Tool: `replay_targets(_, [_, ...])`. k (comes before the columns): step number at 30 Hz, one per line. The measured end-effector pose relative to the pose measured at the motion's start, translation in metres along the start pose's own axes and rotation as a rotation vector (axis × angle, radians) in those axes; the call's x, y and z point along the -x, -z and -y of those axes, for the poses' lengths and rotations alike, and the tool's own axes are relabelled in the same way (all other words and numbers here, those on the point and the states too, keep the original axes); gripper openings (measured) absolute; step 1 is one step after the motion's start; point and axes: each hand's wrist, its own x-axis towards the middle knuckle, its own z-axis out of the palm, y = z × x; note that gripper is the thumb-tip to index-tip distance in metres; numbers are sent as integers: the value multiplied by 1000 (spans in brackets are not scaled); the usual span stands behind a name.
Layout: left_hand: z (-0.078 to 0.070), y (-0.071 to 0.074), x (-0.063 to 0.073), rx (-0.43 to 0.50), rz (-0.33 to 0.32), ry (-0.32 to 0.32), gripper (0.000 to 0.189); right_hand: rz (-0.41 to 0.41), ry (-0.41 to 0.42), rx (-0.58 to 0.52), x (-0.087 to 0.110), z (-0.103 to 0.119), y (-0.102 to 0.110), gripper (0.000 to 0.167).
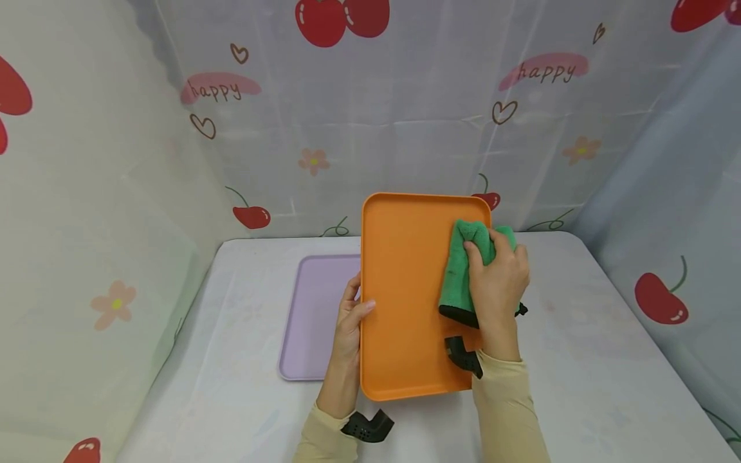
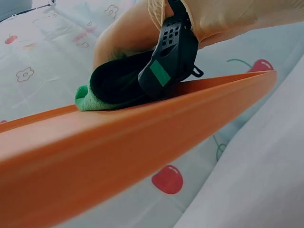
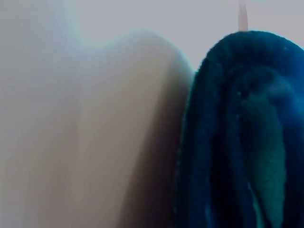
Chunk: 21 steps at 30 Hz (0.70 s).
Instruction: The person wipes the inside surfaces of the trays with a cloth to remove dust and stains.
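Observation:
An orange tray (image 1: 413, 270) is held up at a tilt over the table in the head view. My left hand (image 1: 349, 321) grips its left edge, thumb over the rim and the other fingers behind. On the right part of the tray's inner face, my right hand (image 1: 500, 276) holds a folded green cloth (image 1: 460, 283) with a dark border. The left wrist view shows the cloth (image 2: 88, 99) lying against the tray's surface, just inside the rim (image 2: 156, 123). Close up in the right wrist view are the cloth's dark folds (image 3: 223, 118); the fingers are hidden there.
A lilac tray (image 1: 312, 315) lies on the white table (image 1: 231, 334), partly behind the orange tray and left hand. Printed curtains (image 1: 405, 128) with cherries and hearts stand behind the table and at both sides. Each wrist wears a black camera mount (image 1: 368, 427).

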Motion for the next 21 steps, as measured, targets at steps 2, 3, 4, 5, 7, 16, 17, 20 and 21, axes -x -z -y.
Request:
replay_targets(2, [0, 0, 0, 5, 9, -1, 54, 2, -7, -2, 1, 1, -1, 40])
replay_targets(3, [0, 0, 0, 8, 13, 0, 54, 2, -10, -4, 2, 2, -1, 40])
replay_targets(4, [0, 0, 0, 10, 17, 1, 54, 2, -13, -6, 2, 2, -2, 39])
replay_targets(5, [-1, 0, 0, 16, 19, 3, 55, 1, -13, -9, 3, 3, -2, 39])
replay_targets(7, [-1, -1, 0, 28, 18, 7, 55, -2, -11, -18, 4, 4, -3, 39])
replay_targets(16, [-1, -4, 1, 16, -13, 11, 54, -1, 40, -53, 13, 18, -9, 39])
replay_targets(17, [-1, -4, 1, 15, -15, 12, 54, 2, 46, -54, 14, 20, -9, 39])
replay_targets(20, [-1, -3, 1, 17, -12, 11, 53, 22, 57, -66, 18, 27, -12, 40])
replay_targets(21, [-1, -3, 1, 19, -9, 10, 54, 32, 58, -69, 19, 29, -13, 40])
